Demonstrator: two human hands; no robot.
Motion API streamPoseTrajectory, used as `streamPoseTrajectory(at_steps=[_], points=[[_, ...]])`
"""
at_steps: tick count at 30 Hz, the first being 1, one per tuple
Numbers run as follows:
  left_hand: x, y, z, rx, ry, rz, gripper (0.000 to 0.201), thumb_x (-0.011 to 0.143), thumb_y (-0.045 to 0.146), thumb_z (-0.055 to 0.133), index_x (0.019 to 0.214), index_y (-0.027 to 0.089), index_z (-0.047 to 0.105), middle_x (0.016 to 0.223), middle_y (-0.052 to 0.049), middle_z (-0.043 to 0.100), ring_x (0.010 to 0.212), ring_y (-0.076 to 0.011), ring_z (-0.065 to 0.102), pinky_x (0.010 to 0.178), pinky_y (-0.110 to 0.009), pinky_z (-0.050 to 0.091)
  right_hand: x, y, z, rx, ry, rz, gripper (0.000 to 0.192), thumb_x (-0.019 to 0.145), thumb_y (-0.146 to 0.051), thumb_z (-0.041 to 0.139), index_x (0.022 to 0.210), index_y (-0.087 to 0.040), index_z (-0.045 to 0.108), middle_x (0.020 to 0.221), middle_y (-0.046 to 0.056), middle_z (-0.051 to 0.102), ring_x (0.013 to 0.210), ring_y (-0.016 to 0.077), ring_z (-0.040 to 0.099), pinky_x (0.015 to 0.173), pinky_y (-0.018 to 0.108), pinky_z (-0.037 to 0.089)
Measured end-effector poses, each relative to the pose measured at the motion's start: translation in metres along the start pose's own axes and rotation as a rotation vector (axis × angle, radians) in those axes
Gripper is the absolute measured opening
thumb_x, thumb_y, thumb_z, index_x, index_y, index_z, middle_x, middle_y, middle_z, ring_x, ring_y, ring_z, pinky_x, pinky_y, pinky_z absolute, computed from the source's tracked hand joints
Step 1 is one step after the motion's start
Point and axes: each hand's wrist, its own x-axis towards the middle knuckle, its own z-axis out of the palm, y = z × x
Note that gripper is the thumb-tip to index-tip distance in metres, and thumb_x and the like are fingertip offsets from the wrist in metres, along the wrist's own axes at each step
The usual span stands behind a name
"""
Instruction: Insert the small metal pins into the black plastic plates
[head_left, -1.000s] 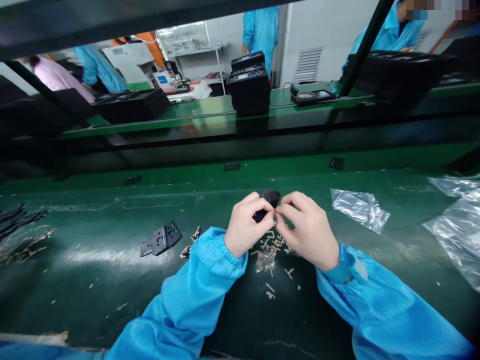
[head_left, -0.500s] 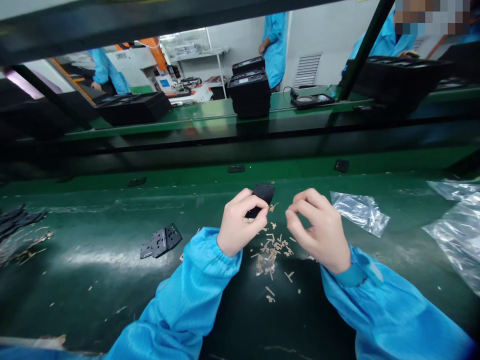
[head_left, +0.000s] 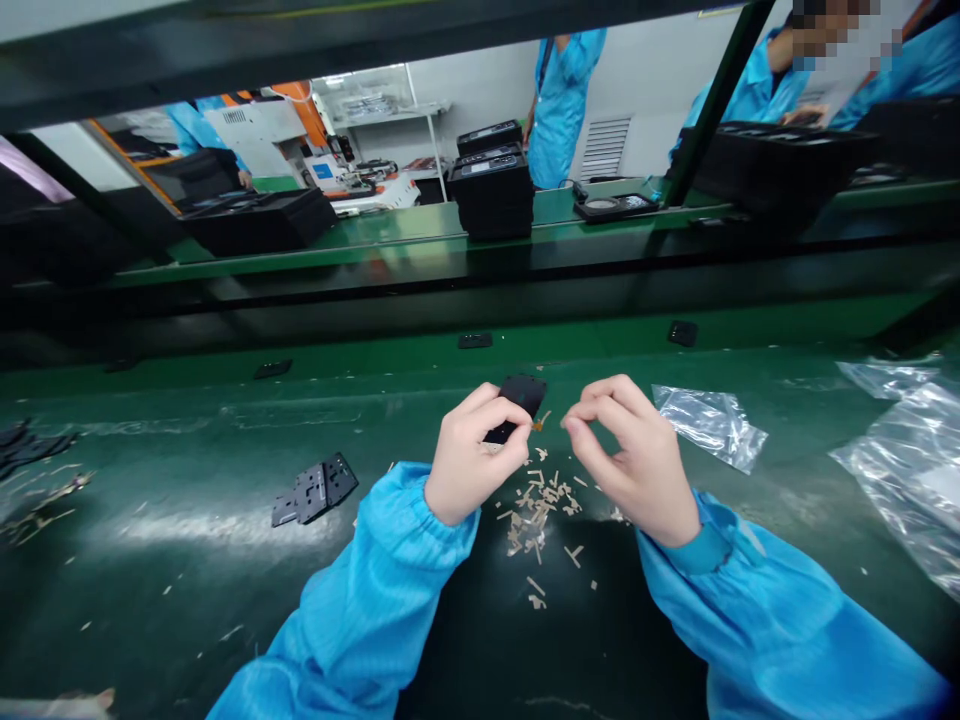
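Note:
My left hand (head_left: 476, 455) grips a small black plastic part (head_left: 516, 400) above the green bench, with a short tan tab sticking out of the part's right side. My right hand (head_left: 634, 455) hovers just to the right of it, thumb and forefinger pinched together, a little apart from the part; whether a tan sliver sits between them I cannot tell. Below both hands lies a heap of tan paper slivers (head_left: 536, 505). Both arms wear blue sleeves.
Flat black parts (head_left: 315, 490) lie to the left, more at the far left edge (head_left: 26, 447). Clear plastic bags (head_left: 709, 425) (head_left: 900, 465) lie to the right. Small black parts (head_left: 475, 340) (head_left: 682, 332) sit on the conveyor strip. Black trays (head_left: 491, 190) and co-workers in blue stand behind.
My right hand has pulled away from the black part to the right, then drifted back slightly toward it. The left hand keeps its hold on the part.

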Motion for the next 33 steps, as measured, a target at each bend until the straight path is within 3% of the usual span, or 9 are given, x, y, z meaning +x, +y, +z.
streamPoseTrajectory(at_steps=[4, 10, 14, 33], points=[[0.0011, 0.0003, -0.0031, -0.037, -0.01, -0.033, 0.013, 0.073, 0.01, 0.052, 0.063, 0.017, 0.058, 0.065, 0.001, 0.053, 0.061, -0.0106, 0.047, 0.057, -0.023, 0.039, -0.0009, -0.0005, 0.0002, -0.003, -0.025, -0.005, 0.014, 0.082, -0.018, 0.05, 0.068, -0.018, 0.052, 0.073, 0.003, 0.05, 0.071, 0.0165, 0.05, 0.064, 0.032, 0.042], [0.0001, 0.0018, -0.0012, -0.025, -0.03, 0.007, 0.012, 0.073, 0.009, 0.052, 0.065, 0.016, 0.059, 0.064, 0.001, 0.052, 0.062, -0.0103, 0.047, 0.057, -0.022, 0.038, -0.0016, -0.0044, 0.0024, 0.095, -0.062, 0.021, 0.008, 0.079, -0.015, 0.051, 0.083, -0.017, 0.058, 0.082, 0.005, 0.051, 0.077, 0.0179, 0.053, 0.068, 0.033, 0.043], [-0.0012, 0.0039, 0.001, 0.025, -0.027, 0.059, 0.01, 0.073, 0.011, 0.054, 0.067, 0.017, 0.06, 0.067, 0.0, 0.053, 0.064, -0.011, 0.05, 0.059, -0.023, 0.039, -0.0012, -0.0046, 0.0034, 0.1, -0.062, 0.02, 0.005, 0.08, -0.022, 0.057, 0.08, -0.017, 0.058, 0.08, 0.004, 0.051, 0.076, 0.0169, 0.052, 0.067, 0.032, 0.044], [-0.0009, 0.0014, 0.0, 0.1, 0.036, 0.025, 0.011, 0.072, 0.01, 0.053, 0.065, 0.017, 0.058, 0.067, 0.0, 0.052, 0.064, -0.0109, 0.049, 0.059, -0.023, 0.039, 0.0008, -0.0029, 0.0006, 0.135, -0.045, 0.032, 0.009, 0.077, -0.011, 0.052, 0.075, -0.019, 0.053, 0.079, 0.002, 0.047, 0.075, 0.016, 0.051, 0.067, 0.031, 0.043]])
